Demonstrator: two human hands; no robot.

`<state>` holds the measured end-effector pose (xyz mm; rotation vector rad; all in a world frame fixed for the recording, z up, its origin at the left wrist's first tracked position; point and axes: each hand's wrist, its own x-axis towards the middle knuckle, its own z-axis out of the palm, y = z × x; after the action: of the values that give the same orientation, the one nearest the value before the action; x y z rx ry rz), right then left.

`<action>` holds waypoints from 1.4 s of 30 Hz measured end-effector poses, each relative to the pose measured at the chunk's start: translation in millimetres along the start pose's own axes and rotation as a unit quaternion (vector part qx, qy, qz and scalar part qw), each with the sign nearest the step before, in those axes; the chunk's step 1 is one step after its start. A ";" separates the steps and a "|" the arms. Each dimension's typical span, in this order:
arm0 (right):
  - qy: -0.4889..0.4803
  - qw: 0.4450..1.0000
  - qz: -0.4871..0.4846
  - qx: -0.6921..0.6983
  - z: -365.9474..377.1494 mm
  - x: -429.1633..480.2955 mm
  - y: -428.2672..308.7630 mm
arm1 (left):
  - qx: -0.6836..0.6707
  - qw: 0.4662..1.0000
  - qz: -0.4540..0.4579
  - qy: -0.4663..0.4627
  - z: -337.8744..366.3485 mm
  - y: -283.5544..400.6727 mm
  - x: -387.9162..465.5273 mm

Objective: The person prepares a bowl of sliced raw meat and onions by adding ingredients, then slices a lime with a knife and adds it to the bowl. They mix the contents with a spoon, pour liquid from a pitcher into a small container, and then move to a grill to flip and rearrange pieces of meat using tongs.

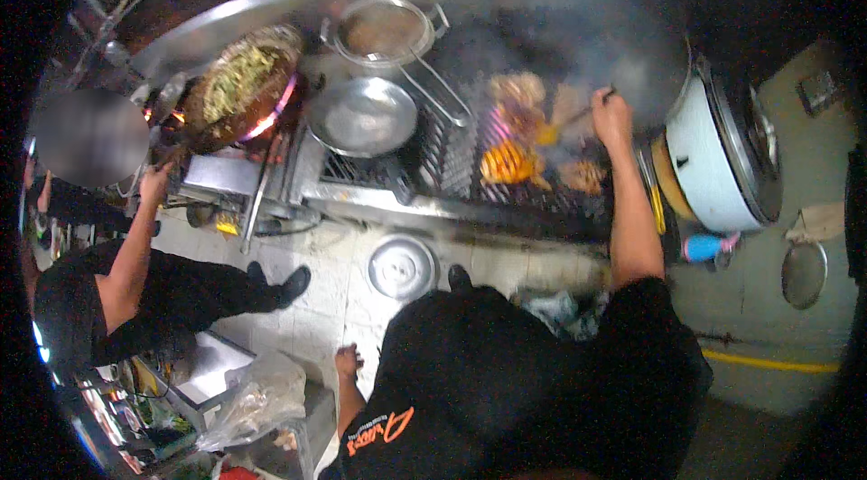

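My right hand [613, 120] grips a dark-handled utensil [579, 117] over the char grill [460, 161]. The utensil's far end, blurred and yellowish, meets the food, and it looks like a basting brush. An orange-glazed, scored piece of meat [506, 163] lies near the grill's front. Paler pieces of meat [518, 88] are behind it, and a browned piece [581, 176] sits below my right wrist. Smoke blurs the back right of the grill. Down at my side hangs my left hand [349, 359], fingers loosely bent, with nothing seen in it.
A metal pan [362, 115] and a strainer over a pot [383, 33] stand left of the meat. Farther left, a co-worker's hand [157, 182] holds a wok [244, 87] over flames. A large lidded pot [711, 148] stands right; a metal bowl [402, 268] is below the grill.
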<state>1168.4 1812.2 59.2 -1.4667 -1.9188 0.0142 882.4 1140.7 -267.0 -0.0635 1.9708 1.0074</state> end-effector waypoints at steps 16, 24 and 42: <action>0.181 0.921 -0.251 0.238 2.8 286.7 -343.3 | 0.447 0.864 0.213 0.092 42.0 -80.3 -66.5; 0.002 0.969 -0.162 0.184 127.4 343.0 -384.1 | 0.181 0.974 0.050 0.128 66.8 4.7 -96.5; 0.120 0.954 -0.087 0.262 -74.1 142.8 -150.0 | -0.072 0.989 -0.067 0.106 42.9 -6.4 -62.6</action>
<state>1067.4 1850.6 250.8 -0.8986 -1.6704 0.2366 952.2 1144.9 -236.6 -0.3935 2.0502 1.0885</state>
